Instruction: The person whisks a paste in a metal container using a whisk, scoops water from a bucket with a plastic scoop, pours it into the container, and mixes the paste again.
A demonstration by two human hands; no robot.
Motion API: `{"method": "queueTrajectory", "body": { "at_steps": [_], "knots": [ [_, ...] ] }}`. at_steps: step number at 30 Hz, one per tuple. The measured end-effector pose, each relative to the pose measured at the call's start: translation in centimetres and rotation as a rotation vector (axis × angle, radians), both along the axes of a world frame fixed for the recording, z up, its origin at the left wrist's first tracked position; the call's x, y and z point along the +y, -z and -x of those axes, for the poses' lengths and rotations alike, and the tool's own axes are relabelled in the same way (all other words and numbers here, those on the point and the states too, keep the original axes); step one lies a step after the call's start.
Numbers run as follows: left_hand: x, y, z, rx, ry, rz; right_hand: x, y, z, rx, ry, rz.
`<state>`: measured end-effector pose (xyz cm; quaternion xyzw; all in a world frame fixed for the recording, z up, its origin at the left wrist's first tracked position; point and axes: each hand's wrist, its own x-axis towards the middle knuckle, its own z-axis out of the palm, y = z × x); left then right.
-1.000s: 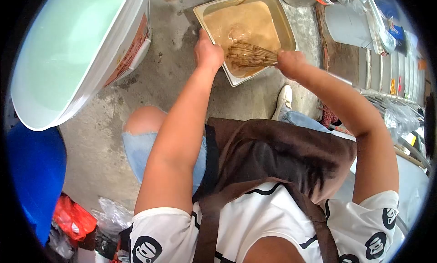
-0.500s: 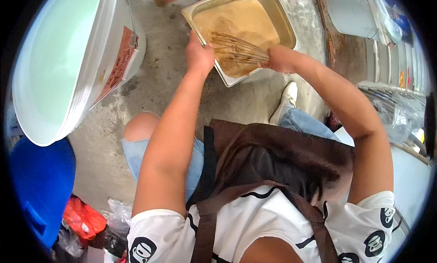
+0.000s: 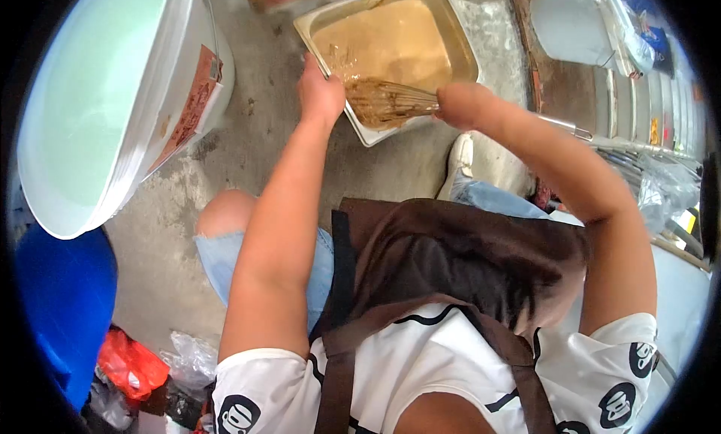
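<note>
A rectangular metal pan (image 3: pixel 466 49) holds a tan, creamy liquid (image 3: pixel 394 40) and stands tilted in the view above my knees. My left hand (image 3: pixel 321 96) grips the pan's left rim. Closed round the handle of a wire whisk (image 3: pixel 390 100) is my right hand (image 3: pixel 464 106), at the pan's lower right edge. The whisk's wires, coated brown, lie in the liquid at the pan's near side, pointing toward my left hand. The end of the handle shows beyond my right wrist.
A large white bucket (image 3: pixel 214 66) with pale green content is at the upper left. Below it are a blue plastic object (image 3: pixel 64 299) and a red plastic bag (image 3: pixel 134 363). Stacked metal containers (image 3: pixel 627 107) and clear bags (image 3: pixel 665 190) line the right side.
The whisk has swept through the liquid and now lies lower, along the pan's near side. The pan and both hands appear slightly farther left in the view than a second ago.
</note>
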<state>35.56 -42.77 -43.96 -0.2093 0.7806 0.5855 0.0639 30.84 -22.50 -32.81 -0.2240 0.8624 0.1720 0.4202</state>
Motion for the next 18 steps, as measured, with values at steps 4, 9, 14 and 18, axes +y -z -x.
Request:
{"method": "queueTrajectory", "body": {
  "at_steps": [4, 9, 14, 18],
  "knots": [
    [0.3, 2.3, 0.1, 0.041, -0.128, 0.190, 2.8, 2.0, 1.3, 0.178, -0.154, -0.038],
    [-0.5, -1.1, -0.2, -0.135, -0.033, 0.044, 6.9, 2.5, 3.9, 0.273, -0.123, -0.076],
    [0.6, -0.1, -0.7, -0.089, -0.119, 0.050, 9.6, 5.1, 7.1, 0.325, 0.077, -0.062],
    [1.6, 1.5, -0.6, -0.015, -0.224, -0.024, 7.5, 4.3, 8.8, 0.333, 0.039, 0.059]
  ]
}}
